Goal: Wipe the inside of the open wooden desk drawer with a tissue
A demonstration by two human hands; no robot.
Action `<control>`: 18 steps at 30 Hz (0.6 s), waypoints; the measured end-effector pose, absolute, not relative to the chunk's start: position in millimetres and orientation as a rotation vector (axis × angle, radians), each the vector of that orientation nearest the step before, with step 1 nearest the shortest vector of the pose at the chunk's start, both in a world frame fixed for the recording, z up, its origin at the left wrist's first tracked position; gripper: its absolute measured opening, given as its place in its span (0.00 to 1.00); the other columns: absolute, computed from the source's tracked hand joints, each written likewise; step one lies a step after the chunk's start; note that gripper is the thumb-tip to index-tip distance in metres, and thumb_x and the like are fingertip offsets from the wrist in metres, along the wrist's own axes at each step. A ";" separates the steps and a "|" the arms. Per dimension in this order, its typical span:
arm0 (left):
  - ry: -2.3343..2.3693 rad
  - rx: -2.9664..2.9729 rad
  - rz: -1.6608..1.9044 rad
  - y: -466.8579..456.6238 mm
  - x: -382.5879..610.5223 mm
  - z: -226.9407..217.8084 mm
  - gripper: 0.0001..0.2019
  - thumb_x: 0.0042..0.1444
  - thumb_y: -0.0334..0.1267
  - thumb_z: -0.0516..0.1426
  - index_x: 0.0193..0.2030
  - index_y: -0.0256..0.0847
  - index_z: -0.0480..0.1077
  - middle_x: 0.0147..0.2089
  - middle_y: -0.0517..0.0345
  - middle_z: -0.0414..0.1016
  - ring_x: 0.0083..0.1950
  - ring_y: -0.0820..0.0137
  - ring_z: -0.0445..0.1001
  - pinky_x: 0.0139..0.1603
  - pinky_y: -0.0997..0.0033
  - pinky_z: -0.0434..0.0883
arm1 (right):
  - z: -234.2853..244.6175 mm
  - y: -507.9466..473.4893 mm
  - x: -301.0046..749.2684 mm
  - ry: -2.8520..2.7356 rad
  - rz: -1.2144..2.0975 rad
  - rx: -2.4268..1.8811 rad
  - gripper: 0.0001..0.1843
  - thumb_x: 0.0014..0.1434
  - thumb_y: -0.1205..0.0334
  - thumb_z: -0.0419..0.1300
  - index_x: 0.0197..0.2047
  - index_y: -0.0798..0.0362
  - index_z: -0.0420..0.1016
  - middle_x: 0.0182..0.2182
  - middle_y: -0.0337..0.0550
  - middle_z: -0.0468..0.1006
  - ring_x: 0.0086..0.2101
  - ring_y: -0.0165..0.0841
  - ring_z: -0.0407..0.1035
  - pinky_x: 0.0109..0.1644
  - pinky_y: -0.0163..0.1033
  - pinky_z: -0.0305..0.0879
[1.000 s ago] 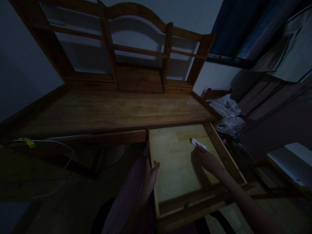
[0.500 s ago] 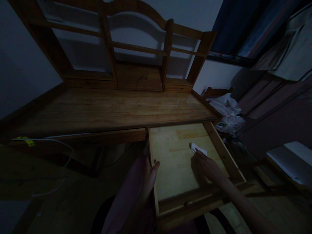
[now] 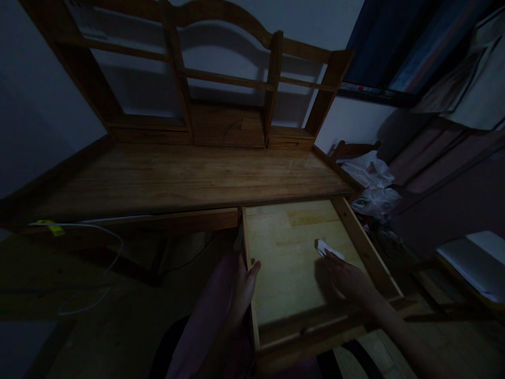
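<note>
A wooden drawer is pulled out from the right part of the desk, and its pale bottom shows. Inside it, my right hand presses a folded white tissue against the drawer bottom, right of the middle. My fingers lie over the tissue and hide part of it. At the drawer's left wall, my left hand is closed round the top edge. Its thumb rests on the inner side, and the other fingers are hidden outside the wall.
The wooden desk top carries a shelf unit at its back. On the left, a white cable with a yellow tag hangs from the front edge. White plastic bags stand right of the desk.
My right hand and the tissue have shifted slightly to the right and toward me over the drawer bottom. My left hand keeps its hold on the drawer wall.
</note>
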State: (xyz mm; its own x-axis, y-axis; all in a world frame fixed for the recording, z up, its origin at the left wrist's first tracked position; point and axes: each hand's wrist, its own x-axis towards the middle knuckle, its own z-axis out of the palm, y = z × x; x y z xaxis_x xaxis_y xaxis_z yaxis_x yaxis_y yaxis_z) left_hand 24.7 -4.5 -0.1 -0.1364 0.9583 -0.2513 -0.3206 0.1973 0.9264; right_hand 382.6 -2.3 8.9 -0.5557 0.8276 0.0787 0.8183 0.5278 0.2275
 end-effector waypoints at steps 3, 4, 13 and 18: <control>1.198 0.741 1.296 -4.8 24.7 -1.5 0.34 0.57 0.44 0.63 0.69 0.44 0.60 0.63 0.45 0.74 0.61 0.54 0.75 0.60 0.56 0.72 | 2.8 0.8 398.0 2.705 0.417 1.464 0.32 0.56 0.80 0.50 0.62 0.62 0.72 0.63 0.59 0.72 0.64 0.43 0.65 0.66 0.50 0.67; 1.200 0.740 1.293 -5.0 24.7 -2.1 0.34 0.57 0.44 0.62 0.69 0.44 0.60 0.63 0.45 0.74 0.61 0.54 0.75 0.60 0.56 0.72 | 1.3 3.0 402.6 2.696 0.433 1.481 0.32 0.56 0.80 0.49 0.63 0.62 0.71 0.63 0.59 0.71 0.64 0.42 0.65 0.65 0.50 0.68; 1.231 0.724 1.260 -7.1 24.4 1.4 0.34 0.58 0.44 0.62 0.70 0.44 0.58 0.65 0.44 0.71 0.63 0.54 0.74 0.61 0.56 0.72 | 6.2 48.3 408.0 2.640 0.379 1.630 0.28 0.63 0.75 0.50 0.66 0.64 0.67 0.67 0.64 0.66 0.62 0.43 0.67 0.60 0.47 0.73; 1.266 0.727 1.261 -7.1 23.9 2.7 0.34 0.58 0.45 0.62 0.70 0.44 0.59 0.64 0.43 0.72 0.63 0.53 0.74 0.60 0.55 0.72 | 14.0 68.4 395.8 2.652 0.385 1.567 0.25 0.61 0.77 0.50 0.60 0.67 0.73 0.63 0.65 0.71 0.65 0.45 0.62 0.66 0.49 0.66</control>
